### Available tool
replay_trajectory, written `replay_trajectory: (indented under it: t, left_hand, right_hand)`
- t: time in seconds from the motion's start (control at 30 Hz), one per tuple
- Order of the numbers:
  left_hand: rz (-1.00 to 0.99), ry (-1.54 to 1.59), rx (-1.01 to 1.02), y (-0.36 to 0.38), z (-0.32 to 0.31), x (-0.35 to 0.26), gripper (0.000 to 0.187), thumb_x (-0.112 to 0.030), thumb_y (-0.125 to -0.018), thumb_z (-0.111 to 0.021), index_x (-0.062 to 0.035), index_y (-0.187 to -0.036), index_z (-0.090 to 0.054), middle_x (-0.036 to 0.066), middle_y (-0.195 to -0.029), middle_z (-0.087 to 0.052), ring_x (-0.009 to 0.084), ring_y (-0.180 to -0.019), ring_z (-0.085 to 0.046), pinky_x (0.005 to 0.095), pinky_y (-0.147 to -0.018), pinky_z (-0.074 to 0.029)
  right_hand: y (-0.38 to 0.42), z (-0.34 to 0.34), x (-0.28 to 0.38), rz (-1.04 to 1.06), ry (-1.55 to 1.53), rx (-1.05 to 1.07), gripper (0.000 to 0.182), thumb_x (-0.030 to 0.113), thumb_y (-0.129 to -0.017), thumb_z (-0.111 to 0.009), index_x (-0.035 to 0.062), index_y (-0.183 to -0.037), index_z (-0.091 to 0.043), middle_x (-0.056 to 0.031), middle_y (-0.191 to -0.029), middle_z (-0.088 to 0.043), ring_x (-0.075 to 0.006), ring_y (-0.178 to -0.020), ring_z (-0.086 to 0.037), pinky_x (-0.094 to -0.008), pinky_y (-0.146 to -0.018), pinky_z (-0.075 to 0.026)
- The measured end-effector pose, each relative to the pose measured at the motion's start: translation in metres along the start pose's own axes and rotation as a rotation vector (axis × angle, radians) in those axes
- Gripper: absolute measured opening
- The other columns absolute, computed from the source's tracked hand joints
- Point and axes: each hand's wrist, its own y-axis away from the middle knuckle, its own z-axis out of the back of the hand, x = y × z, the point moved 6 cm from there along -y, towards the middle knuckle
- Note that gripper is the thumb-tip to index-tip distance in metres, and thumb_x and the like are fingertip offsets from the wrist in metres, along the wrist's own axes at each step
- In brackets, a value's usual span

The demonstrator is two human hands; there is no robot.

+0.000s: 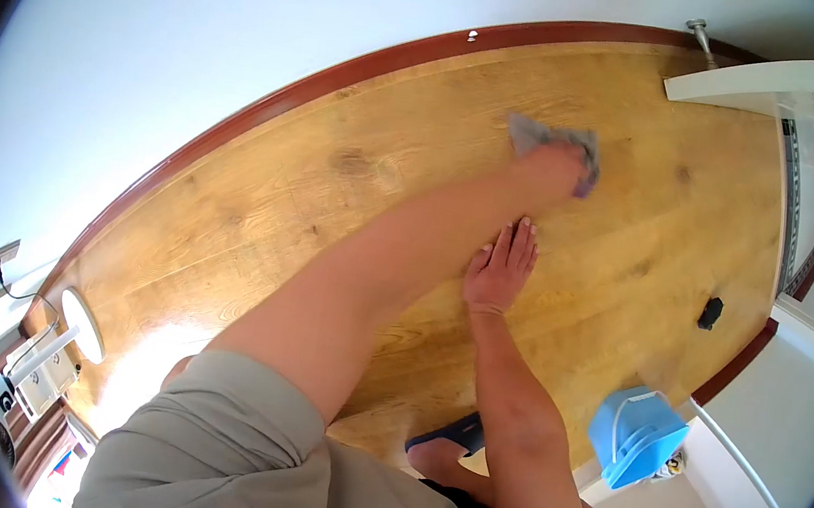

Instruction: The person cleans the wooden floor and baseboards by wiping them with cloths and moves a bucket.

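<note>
My left hand (pixel 558 164), at the end of an arm stretched far forward, is closed on a grey cloth (pixel 533 133) that lies against the wooden floor (pixel 357 163). Motion smears this hand and hides some of its fingers. A small purple patch shows at the cloth's lower edge. Nearer to me, my right hand (pixel 498 282) rests palm down on the floorboards with its fingers stretched out and holds nothing. Part of it lies close beside my left forearm. Below it, a foot in a dark slipper (pixel 467 431) shows.
A light blue bucket (pixel 632 435) stands at the lower right, with a small black object (pixel 710 313) on the floor beyond it. An open white door (pixel 768 82) juts in at the upper right. A dark red baseboard (pixel 274 98) edges the wall. A white round base (pixel 83 325) stands left.
</note>
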Motion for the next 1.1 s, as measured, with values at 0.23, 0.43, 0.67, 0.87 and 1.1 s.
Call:
replay_trajectory:
  t: [0.23,0.43,0.67,0.87,1.1]
  left_hand:
    - [0.062,-0.166,-0.445,0.109,0.053,0.027,0.05,-0.022,-0.086,-0.067,-0.0095,-0.134,-0.059,0.019,-0.147,-0.048,0.0358,-0.14,-0.042,0.0589,-0.11,-0.034]
    - [0.386,-0.498,-0.476,0.204,0.073,0.134,0.054,-0.031,-0.099,-0.055,-0.0069,-0.147,-0.048,0.012,-0.159,-0.038,0.0305,-0.149,-0.032,0.048,-0.124,-0.023]
    - [0.388,-0.476,-0.494,0.211,0.076,0.13,0.051,-0.033,-0.101,-0.051,-0.0091,-0.146,-0.05,0.01,-0.158,-0.041,0.0266,-0.149,-0.033,0.046,-0.124,-0.025]
    - [0.37,-0.464,-0.531,0.211,0.077,0.129,0.047,-0.029,-0.101,-0.052,-0.0088,-0.143,-0.053,0.01,-0.156,-0.043,0.0267,-0.147,-0.036,0.0462,-0.124,-0.026]
    - [0.35,-0.423,-0.551,0.214,0.078,0.133,0.044,-0.018,-0.097,-0.054,-0.0076,-0.139,-0.056,0.011,-0.155,-0.044,0.0272,-0.146,-0.038,0.0473,-0.123,-0.028]
  right_hand:
    - [0.0,0.004,-0.001,-0.015,-0.025,0.035,0.051,0.02,-0.097,-0.049,0.0003,-0.144,-0.048,-0.0205,-0.16,-0.034,-0.0393,-0.149,-0.03,-0.0559,-0.122,-0.022]
    - [-0.002,0.005,0.001,0.02,-0.03,-0.051,0.05,0.019,-0.095,-0.05,0.0006,-0.142,-0.05,-0.0224,-0.157,-0.039,-0.041,-0.145,-0.036,-0.0588,-0.119,-0.026]
    - [-0.02,0.012,-0.018,-0.158,-0.361,-0.088,0.046,0.021,-0.096,-0.06,-0.005,-0.134,-0.056,-0.0253,-0.144,-0.05,-0.0438,-0.132,-0.046,-0.053,-0.111,-0.036]
    - [-0.148,0.027,-0.096,-0.539,-0.215,-0.101,0.058,0.038,-0.093,-0.071,-0.0047,-0.13,-0.061,-0.0278,-0.12,-0.061,-0.0451,-0.114,-0.056,-0.0506,-0.1,-0.045]
    - [-0.195,0.011,-0.059,-0.054,0.028,0.137,0.035,0.023,-0.078,-0.075,0.0052,-0.108,-0.072,-0.0212,-0.112,-0.065,-0.0402,-0.11,-0.059,-0.0503,-0.093,-0.047]
